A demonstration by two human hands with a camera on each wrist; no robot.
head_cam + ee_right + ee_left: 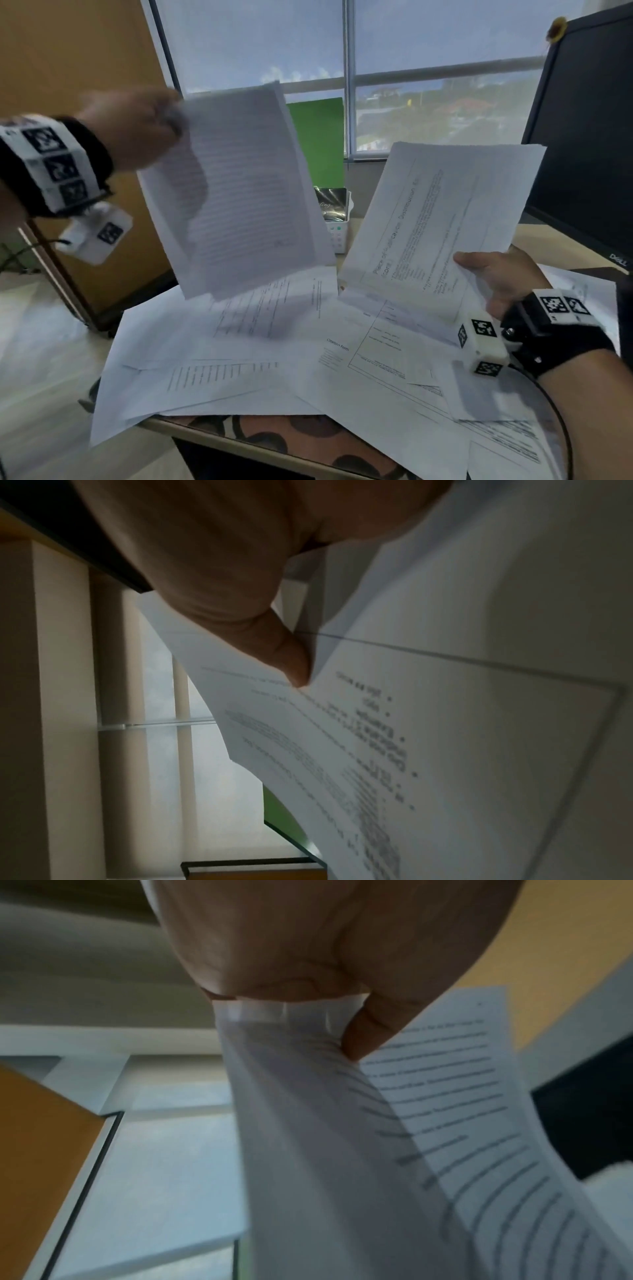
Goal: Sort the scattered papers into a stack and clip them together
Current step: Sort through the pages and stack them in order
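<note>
Each bare forearm carries a black strap around the wrist. On the left wrist band (51, 164) white square tiles run across the strap, each printed with a black-and-white coded pattern, three of them visible in a row. Below it hangs a small white box (97, 231) with one such pattern on its face and a thin dark cable leaving its side. The right wrist band (561, 308) bears two patterned tiles on top. Beside it sits a white cube (481, 342) with coded squares on three visible faces, a metal screw next to it, and a black cable (561, 421) curving down along the forearm.
</note>
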